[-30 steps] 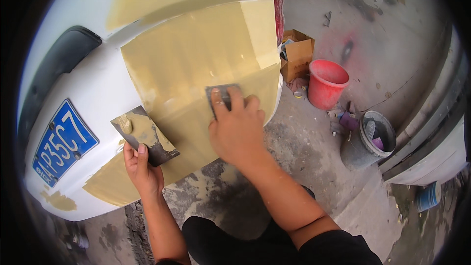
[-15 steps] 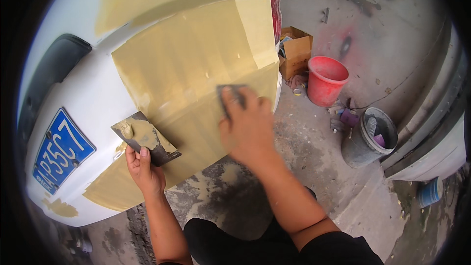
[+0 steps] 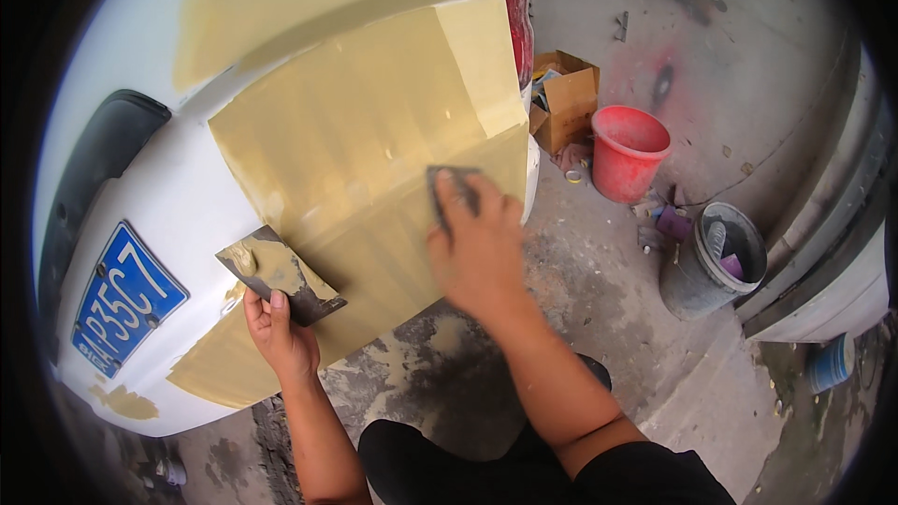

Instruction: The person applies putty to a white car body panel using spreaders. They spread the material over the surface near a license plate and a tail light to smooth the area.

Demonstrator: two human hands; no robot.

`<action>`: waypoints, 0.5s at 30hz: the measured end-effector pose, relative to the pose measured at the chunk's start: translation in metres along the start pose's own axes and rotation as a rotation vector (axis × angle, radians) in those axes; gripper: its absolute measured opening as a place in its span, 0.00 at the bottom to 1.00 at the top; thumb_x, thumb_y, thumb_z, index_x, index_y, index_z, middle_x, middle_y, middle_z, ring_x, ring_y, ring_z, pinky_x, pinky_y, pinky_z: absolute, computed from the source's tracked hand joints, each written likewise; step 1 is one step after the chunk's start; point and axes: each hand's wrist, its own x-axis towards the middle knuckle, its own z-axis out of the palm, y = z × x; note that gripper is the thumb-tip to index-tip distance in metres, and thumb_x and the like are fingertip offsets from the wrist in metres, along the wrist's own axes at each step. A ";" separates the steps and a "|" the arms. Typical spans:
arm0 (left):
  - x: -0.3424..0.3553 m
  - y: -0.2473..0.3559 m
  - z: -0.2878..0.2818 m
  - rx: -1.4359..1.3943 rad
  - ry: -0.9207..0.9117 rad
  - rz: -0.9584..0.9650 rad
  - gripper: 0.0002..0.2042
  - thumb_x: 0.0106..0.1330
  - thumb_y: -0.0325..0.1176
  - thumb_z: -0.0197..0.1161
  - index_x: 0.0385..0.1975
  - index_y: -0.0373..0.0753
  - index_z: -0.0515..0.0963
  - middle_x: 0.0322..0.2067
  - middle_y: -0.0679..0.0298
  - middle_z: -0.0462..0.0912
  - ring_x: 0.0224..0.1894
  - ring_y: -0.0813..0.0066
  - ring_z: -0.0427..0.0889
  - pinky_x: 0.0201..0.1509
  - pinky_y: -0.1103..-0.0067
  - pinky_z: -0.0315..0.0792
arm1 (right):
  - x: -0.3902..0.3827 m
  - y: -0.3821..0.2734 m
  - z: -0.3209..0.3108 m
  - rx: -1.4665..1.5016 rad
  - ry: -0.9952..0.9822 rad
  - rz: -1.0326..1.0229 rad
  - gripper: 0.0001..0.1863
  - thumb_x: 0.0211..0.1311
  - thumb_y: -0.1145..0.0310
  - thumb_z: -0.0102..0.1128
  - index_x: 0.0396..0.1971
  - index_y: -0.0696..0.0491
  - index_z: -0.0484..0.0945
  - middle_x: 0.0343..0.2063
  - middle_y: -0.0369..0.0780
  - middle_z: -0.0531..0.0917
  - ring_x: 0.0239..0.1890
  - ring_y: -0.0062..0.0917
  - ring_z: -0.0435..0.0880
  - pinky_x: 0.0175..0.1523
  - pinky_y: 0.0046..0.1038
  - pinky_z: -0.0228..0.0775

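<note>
A white car's rear panel (image 3: pixel 178 187) carries a broad coat of yellowish body filler (image 3: pixel 346 112). My left hand (image 3: pixel 283 332) grips the lower edge of a dark flat putty plate (image 3: pixel 318 299), smeared with filler and bearing a thick lump near its upper left corner. That plate is held in front of the panel. My right hand (image 3: pixel 482 252), blurred by motion, is closed on a dark putty spreader (image 3: pixel 444 189) against the coated surface, right of the plate. The spreader's working edge cannot be made out clearly.
Right of the car stand a cardboard box (image 3: pixel 571 103), a red bucket (image 3: pixel 629 154) and a grey bucket (image 3: pixel 711 266) with scraps inside. A blue can (image 3: pixel 830 363) lies near a detached bumper (image 3: pixel 823 299). A blue licence plate (image 3: pixel 129 295) is on the car's left side.
My right hand and the spreader have shifted slightly right and down over the filler. The left hand still holds the putty plate, and the whole view has moved a little.
</note>
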 end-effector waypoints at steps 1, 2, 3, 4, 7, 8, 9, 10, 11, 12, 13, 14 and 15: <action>0.001 0.001 -0.003 0.011 -0.003 -0.002 0.18 0.65 0.27 0.57 0.54 0.32 0.65 0.47 0.61 0.77 0.49 0.76 0.76 0.57 0.78 0.67 | -0.010 -0.016 0.006 -0.012 -0.027 -0.035 0.29 0.49 0.67 0.57 0.56 0.48 0.71 0.55 0.46 0.66 0.50 0.48 0.64 0.52 0.49 0.61; 0.000 0.000 -0.004 0.013 -0.007 -0.013 0.18 0.65 0.27 0.57 0.54 0.33 0.64 0.47 0.61 0.77 0.48 0.76 0.76 0.56 0.78 0.67 | -0.016 -0.023 0.008 -0.011 -0.051 -0.064 0.29 0.49 0.67 0.58 0.56 0.48 0.71 0.54 0.46 0.66 0.50 0.48 0.64 0.52 0.49 0.61; 0.001 0.000 -0.005 0.017 -0.011 -0.018 0.18 0.65 0.27 0.57 0.54 0.33 0.64 0.47 0.61 0.77 0.48 0.76 0.76 0.56 0.78 0.67 | -0.021 -0.030 0.010 -0.006 -0.073 -0.095 0.29 0.49 0.67 0.58 0.56 0.48 0.71 0.54 0.46 0.66 0.50 0.48 0.64 0.52 0.49 0.61; -0.001 0.000 -0.004 0.022 0.000 -0.026 0.18 0.65 0.26 0.56 0.54 0.33 0.65 0.47 0.61 0.77 0.48 0.76 0.76 0.56 0.78 0.67 | -0.023 -0.033 0.011 -0.002 -0.094 -0.127 0.30 0.48 0.67 0.58 0.57 0.48 0.71 0.54 0.46 0.66 0.50 0.48 0.65 0.52 0.49 0.61; -0.001 0.005 -0.004 0.028 0.012 -0.025 0.18 0.65 0.26 0.56 0.54 0.33 0.65 0.46 0.61 0.77 0.48 0.76 0.76 0.56 0.78 0.67 | -0.018 -0.018 -0.008 -0.006 -0.078 -0.076 0.29 0.49 0.67 0.57 0.56 0.48 0.71 0.55 0.47 0.66 0.50 0.48 0.64 0.52 0.48 0.62; -0.001 0.005 -0.006 0.026 0.002 -0.019 0.18 0.65 0.26 0.56 0.54 0.33 0.65 0.46 0.61 0.77 0.48 0.76 0.76 0.56 0.78 0.67 | -0.010 -0.003 -0.012 0.014 -0.021 -0.035 0.28 0.49 0.67 0.57 0.56 0.48 0.71 0.55 0.47 0.66 0.50 0.48 0.64 0.52 0.48 0.62; -0.001 0.005 -0.007 0.021 -0.007 -0.014 0.18 0.65 0.26 0.56 0.54 0.33 0.65 0.46 0.61 0.77 0.48 0.76 0.76 0.56 0.78 0.67 | 0.003 0.018 -0.012 0.032 0.035 0.007 0.28 0.49 0.67 0.57 0.56 0.48 0.72 0.55 0.47 0.66 0.50 0.49 0.64 0.52 0.47 0.63; -0.001 0.004 -0.005 0.018 0.000 -0.013 0.18 0.65 0.26 0.56 0.54 0.33 0.65 0.46 0.61 0.77 0.48 0.76 0.76 0.56 0.78 0.67 | 0.012 0.031 -0.012 0.043 0.090 0.050 0.28 0.49 0.67 0.57 0.55 0.48 0.72 0.55 0.47 0.66 0.50 0.49 0.64 0.52 0.47 0.63; -0.002 0.004 -0.002 0.015 0.008 -0.011 0.18 0.65 0.26 0.56 0.54 0.33 0.65 0.46 0.61 0.77 0.48 0.76 0.75 0.56 0.78 0.67 | 0.014 0.035 -0.011 0.033 0.066 0.072 0.28 0.50 0.67 0.57 0.55 0.48 0.72 0.55 0.47 0.66 0.51 0.49 0.64 0.52 0.47 0.63; -0.002 0.004 0.001 0.011 0.016 -0.007 0.18 0.65 0.26 0.56 0.54 0.33 0.65 0.46 0.61 0.77 0.48 0.76 0.75 0.56 0.78 0.67 | 0.017 0.037 -0.012 0.023 0.043 0.092 0.27 0.50 0.67 0.57 0.55 0.48 0.72 0.55 0.47 0.65 0.51 0.49 0.64 0.53 0.46 0.64; -0.002 0.002 0.003 0.014 0.019 -0.004 0.18 0.65 0.26 0.56 0.54 0.33 0.65 0.46 0.61 0.77 0.48 0.76 0.75 0.56 0.78 0.67 | 0.019 0.039 -0.012 0.013 0.020 0.112 0.27 0.50 0.67 0.56 0.55 0.48 0.72 0.55 0.47 0.65 0.51 0.49 0.64 0.53 0.46 0.64; -0.002 0.002 0.004 0.016 0.021 0.000 0.18 0.65 0.25 0.55 0.54 0.33 0.65 0.46 0.61 0.77 0.48 0.76 0.75 0.56 0.78 0.67 | 0.012 0.028 -0.005 0.005 0.045 0.056 0.27 0.50 0.67 0.57 0.55 0.49 0.72 0.55 0.47 0.65 0.50 0.48 0.64 0.54 0.45 0.63; -0.002 0.000 0.006 0.016 0.021 0.002 0.17 0.65 0.25 0.55 0.54 0.33 0.65 0.46 0.61 0.77 0.48 0.76 0.75 0.56 0.78 0.67 | 0.003 0.015 -0.002 0.003 -0.002 0.017 0.27 0.50 0.67 0.57 0.55 0.49 0.72 0.54 0.47 0.65 0.50 0.48 0.64 0.54 0.45 0.62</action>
